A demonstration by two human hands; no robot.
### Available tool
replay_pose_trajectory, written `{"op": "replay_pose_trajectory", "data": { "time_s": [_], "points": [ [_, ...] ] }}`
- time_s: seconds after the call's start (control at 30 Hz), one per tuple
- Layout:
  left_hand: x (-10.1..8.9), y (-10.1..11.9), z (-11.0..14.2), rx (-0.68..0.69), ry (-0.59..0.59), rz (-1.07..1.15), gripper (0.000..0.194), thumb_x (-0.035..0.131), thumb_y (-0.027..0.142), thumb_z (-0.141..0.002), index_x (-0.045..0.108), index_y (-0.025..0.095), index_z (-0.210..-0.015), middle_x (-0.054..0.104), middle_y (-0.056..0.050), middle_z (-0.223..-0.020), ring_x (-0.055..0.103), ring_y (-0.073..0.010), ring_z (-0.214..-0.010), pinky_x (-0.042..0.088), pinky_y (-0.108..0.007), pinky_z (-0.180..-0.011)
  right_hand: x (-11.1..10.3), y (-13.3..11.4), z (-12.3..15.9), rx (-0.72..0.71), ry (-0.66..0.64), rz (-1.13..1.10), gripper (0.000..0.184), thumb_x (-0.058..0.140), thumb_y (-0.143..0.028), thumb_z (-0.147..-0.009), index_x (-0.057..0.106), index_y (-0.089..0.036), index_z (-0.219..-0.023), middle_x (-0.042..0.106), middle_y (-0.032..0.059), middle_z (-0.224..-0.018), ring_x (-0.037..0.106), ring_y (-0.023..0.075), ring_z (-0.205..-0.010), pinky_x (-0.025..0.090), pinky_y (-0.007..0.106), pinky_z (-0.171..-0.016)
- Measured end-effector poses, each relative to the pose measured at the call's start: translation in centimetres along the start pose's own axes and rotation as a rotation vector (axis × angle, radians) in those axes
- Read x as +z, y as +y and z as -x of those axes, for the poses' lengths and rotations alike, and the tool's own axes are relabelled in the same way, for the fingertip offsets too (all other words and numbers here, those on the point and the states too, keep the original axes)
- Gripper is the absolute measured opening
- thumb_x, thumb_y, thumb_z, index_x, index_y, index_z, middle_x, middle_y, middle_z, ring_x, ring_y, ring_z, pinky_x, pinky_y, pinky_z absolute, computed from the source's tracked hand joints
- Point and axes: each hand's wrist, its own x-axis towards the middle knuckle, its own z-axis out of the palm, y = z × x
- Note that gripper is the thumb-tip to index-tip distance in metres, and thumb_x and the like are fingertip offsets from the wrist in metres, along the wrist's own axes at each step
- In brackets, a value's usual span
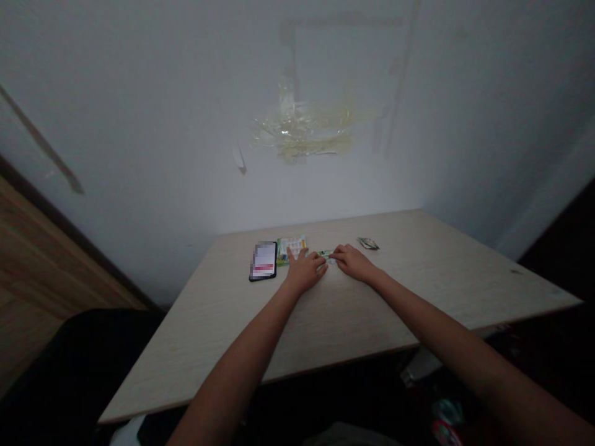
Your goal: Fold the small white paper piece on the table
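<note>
Both my arms reach forward over a pale wooden table. My left hand rests on the table with its fingers partly over a green and white printed packet. My right hand lies just to the right, fingers pinched together on a small green item that sits between the two hands. The item is too small to name. My left thumb and forefinger also touch that small item.
A black phone with a lit screen lies left of the packet. A small torn wrapper lies at the back right of my right hand. A white wall with tape residue stands behind the table.
</note>
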Motion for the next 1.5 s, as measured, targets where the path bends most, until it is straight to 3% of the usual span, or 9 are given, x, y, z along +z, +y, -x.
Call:
{"op": "replay_pose_trajectory", "data": {
  "time_s": [0.2,0.4,0.73,0.87,1.17,1.5],
  "points": [
    [0.3,-0.17,0.02,0.021,0.0,0.006,0.032,0.045,0.05,-0.098,0.064,0.04,-0.121,0.063,0.0,-0.128,0.036,-0.0371,-0.139,0.0,-0.081,-0.109,-0.01,0.06,0.05,-0.007,0.011,-0.015,0.036,0.051,-0.017,-0.095,0.067,-0.02,-0.127,0.063,0.0111,-0.114,0.052,0.0231,-0.104,0.043,0.037,-0.095],
    [0.22,-0.24,0.1,0.06,-0.046,0.019,0.036,0.044,0.051,-0.098,0.061,0.04,-0.128,0.06,-0.002,-0.133,0.034,-0.0334,-0.142,-0.003,-0.075,-0.113,0.03,0.12,0.13,-0.013,0.021,-0.031,0.037,0.051,-0.016,-0.094,0.067,-0.02,-0.128,0.062,0.011,-0.113,0.052,0.0228,-0.104,0.042,0.037,-0.096],
    [0.33,-0.49,0.7,0.045,-0.08,0.066,0.039,0.041,0.054,-0.099,0.056,0.047,-0.134,0.054,0.0,-0.145,0.031,-0.035,-0.145,0.001,-0.079,-0.11,-0.06,0.07,0.18,-0.013,0.019,-0.039,0.035,0.051,-0.018,-0.095,0.068,-0.02,-0.127,0.063,0.0109,-0.113,0.052,0.0227,-0.104,0.043,0.036,-0.095],
    [0.47,-0.39,0.61,0.011,-0.055,0.096,0.037,0.041,0.048,-0.1,0.056,0.045,-0.134,0.055,0.003,-0.146,0.026,-0.0342,-0.148,-0.003,-0.079,-0.11,-0.08,0.12,0.26,-0.011,0.021,-0.071,0.036,0.053,-0.017,-0.095,0.067,-0.021,-0.127,0.064,0.0106,-0.111,0.054,0.0222,-0.102,0.043,0.036,-0.094],
    [0.62,-0.43,0.47,0.041,-0.011,0.09,0.036,0.041,0.046,-0.1,0.061,0.042,-0.13,0.057,0.003,-0.145,0.036,-0.0297,-0.143,-0.008,-0.077,-0.111,-0.06,0.17,0.43,0.01,0.052,-0.147,0.031,0.056,-0.018,-0.094,0.071,-0.02,-0.121,0.068,0.01,-0.108,0.058,0.0215,-0.104,0.045,0.035,-0.095],
    [0.85,-0.1,0.55,-0.022,0.017,0.046,0.037,0.041,0.049,-0.099,0.057,0.051,-0.132,0.058,0.008,-0.143,0.032,-0.0355,-0.144,-0.015,-0.08,-0.107,0.22,0.48,0.46,0.023,0.074,-0.172,0.028,0.056,-0.02,-0.093,0.074,-0.019,-0.114,0.071,0.0094,-0.114,0.06,0.0226,-0.111,0.047,0.036,-0.099]
  ]
}}
